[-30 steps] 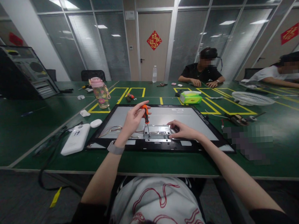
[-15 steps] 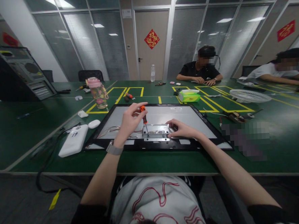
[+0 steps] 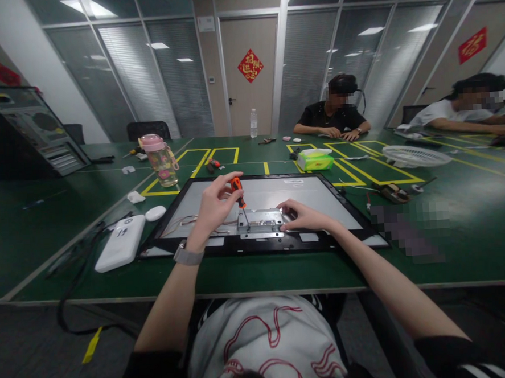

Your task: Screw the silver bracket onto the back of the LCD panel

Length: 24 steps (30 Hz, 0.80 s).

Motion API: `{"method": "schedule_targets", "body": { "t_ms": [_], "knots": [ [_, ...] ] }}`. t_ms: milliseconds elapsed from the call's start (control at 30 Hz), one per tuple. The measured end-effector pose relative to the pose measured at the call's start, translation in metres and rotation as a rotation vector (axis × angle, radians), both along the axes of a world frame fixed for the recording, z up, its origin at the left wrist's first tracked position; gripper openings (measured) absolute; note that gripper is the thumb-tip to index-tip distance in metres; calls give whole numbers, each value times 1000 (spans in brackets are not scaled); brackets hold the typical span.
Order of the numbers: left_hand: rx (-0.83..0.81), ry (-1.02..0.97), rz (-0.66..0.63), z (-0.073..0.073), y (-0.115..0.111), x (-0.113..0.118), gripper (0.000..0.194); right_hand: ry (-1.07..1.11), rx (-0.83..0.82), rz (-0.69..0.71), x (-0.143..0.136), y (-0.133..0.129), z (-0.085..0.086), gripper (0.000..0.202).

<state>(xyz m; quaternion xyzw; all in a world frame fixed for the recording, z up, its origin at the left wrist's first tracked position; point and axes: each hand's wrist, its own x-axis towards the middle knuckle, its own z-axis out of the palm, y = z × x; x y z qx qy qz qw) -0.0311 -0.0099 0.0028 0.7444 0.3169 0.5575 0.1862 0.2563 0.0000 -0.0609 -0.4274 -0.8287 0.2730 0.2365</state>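
A flat display panel point(image 3: 261, 194) with a black frame lies on the green table. On its lower middle part sits a silver metal bracket point(image 3: 260, 217). My left hand point(image 3: 216, 204) grips an orange and black screwdriver point(image 3: 238, 193), whose tip points down at the left part of the bracket. Whether the tip sits in a screw is too small to tell. My right hand point(image 3: 303, 215) holds the bracket's right edge between thumb and fingers. Thin wires point(image 3: 181, 223) run over the panel left of the bracket.
Left of the panel are a white power bank point(image 3: 121, 242), a white oval case point(image 3: 155, 213) and a pink-lidded bottle point(image 3: 160, 160). Beyond lie a green tissue pack point(image 3: 314, 159) and a white fan grille point(image 3: 415, 156). Two people sit at the far right.
The screwdriver leans more, its handle tilted further to the left. The whole view has shifted slightly. My right hand keeps its place on the bracket.
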Motion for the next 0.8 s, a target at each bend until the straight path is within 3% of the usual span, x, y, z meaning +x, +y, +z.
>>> {"method": "schedule_targets", "body": {
  "t_ms": [233,467,800],
  "knots": [
    [-73,-291,-108,-3,2,12,35,13,-14,-23,-1,-1,0,62],
    [-187,-256,-183,-15,-3,33,36,4,-10,-24,-1,1,-2,67],
    [-199,-208,-195,-19,-3,34,37,10,-7,-25,-1,-1,0,64]
  ]
}}
